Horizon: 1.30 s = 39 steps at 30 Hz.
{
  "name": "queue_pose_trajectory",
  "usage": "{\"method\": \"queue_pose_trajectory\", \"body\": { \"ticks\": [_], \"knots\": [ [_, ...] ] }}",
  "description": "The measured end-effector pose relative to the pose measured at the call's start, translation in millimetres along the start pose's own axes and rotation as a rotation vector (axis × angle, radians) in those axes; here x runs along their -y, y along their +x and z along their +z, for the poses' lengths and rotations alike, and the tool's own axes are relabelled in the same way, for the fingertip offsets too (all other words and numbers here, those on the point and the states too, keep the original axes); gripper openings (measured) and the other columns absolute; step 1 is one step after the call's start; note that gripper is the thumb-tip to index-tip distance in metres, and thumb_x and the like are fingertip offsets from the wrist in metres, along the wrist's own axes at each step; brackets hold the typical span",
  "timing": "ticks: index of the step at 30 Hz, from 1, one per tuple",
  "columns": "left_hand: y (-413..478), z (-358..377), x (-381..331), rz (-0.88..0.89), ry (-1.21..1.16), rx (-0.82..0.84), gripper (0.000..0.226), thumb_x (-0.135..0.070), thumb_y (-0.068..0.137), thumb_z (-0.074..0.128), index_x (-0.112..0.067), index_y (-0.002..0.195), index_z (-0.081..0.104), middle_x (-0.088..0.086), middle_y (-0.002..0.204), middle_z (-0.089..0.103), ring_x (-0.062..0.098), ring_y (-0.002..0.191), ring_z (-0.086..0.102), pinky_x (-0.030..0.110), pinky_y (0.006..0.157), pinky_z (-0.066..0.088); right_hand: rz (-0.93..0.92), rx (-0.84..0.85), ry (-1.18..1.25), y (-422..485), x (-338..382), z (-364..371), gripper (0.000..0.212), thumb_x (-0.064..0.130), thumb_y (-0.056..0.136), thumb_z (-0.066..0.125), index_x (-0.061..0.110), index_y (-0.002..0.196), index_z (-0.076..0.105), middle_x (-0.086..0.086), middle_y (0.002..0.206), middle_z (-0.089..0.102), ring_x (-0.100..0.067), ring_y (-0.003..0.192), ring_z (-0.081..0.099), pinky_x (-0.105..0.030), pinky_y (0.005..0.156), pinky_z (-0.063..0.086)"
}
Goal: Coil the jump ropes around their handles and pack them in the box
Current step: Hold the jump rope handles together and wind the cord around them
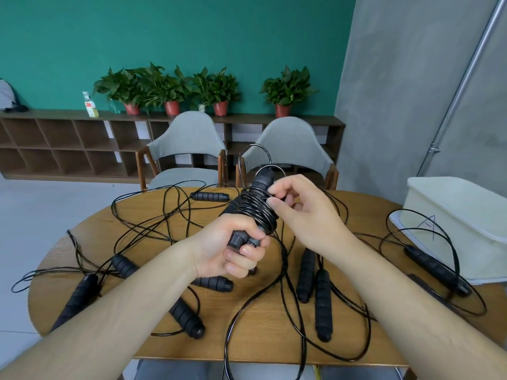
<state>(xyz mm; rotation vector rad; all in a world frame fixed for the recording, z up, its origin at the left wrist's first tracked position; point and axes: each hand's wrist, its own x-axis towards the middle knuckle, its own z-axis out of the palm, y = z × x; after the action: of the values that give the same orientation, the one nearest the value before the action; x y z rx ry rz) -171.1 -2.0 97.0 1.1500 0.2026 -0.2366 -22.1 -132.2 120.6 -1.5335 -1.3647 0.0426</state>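
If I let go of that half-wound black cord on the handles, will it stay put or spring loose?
Probably springs loose. The thin black cord stands up in stiff arcs above the paired black foam handles, so it looks springy, not limp. The right hand pinches the latest turn, the left hand grips the handle ends. The glossy surface suggests the turns slide easily.

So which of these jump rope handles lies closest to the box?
The black handle at far right, lying against the white box; every other loose handle sits further left on the table.
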Motion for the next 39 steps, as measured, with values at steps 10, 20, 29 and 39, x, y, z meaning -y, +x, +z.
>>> {"method": "queue_pose_trajectory", "body": {
  "ticks": [10,20,29,39],
  "knots": [
    [5,-13,15,-0.003,0.129,-0.114,0.013,-0.021,0.082,0.059,-0.015,0.077,0.049,-0.004,0.060,0.036,0.006,0.041,0.021,0.020,0.040,0.019,0.034,0.198,-0.103,-7,-6,8,0.017,0.015,0.102,0.053,0.018,0.101,0.070,0.005,0.103,0.054,-0.004,0.096,0.053,-0.010,0.083,0.039],
    [9,-11,14,0.059,-0.174,0.103,0.014,-0.021,0.085,0.056,-0.009,0.093,0.055,-0.004,0.062,0.042,0.007,0.045,0.023,0.022,0.042,0.021,-0.095,-0.112,0.007,-8,-9,-6,0.029,-0.004,0.095,0.056,0.013,0.117,0.066,0.001,0.119,0.054,-0.012,0.106,0.057,-0.013,0.087,0.046],
    [32,18,7,0.106,0.757,-0.824,0.035,-0.047,0.081,0.071,-0.017,0.093,0.061,-0.004,0.073,0.060,0.012,0.052,0.052,0.026,0.053,0.045,0.434,0.047,0.356,-11,-3,1,0.060,0.050,0.088,0.068,0.023,0.135,0.043,0.000,0.122,0.065,-0.003,0.095,0.071,-0.026,0.077,0.061],
    [52,24,24,0.371,0.528,-0.832,0.028,-0.045,0.097,0.062,-0.023,0.112,0.055,-0.002,0.107,0.066,0.013,0.084,0.070,0.036,0.084,0.060,0.511,-0.118,0.485,-17,-42,-6,0.030,0.009,0.096,0.064,0.021,0.124,0.062,0.000,0.113,0.072,-0.009,0.105,0.069,-0.033,0.098,0.055]
  ]
}}
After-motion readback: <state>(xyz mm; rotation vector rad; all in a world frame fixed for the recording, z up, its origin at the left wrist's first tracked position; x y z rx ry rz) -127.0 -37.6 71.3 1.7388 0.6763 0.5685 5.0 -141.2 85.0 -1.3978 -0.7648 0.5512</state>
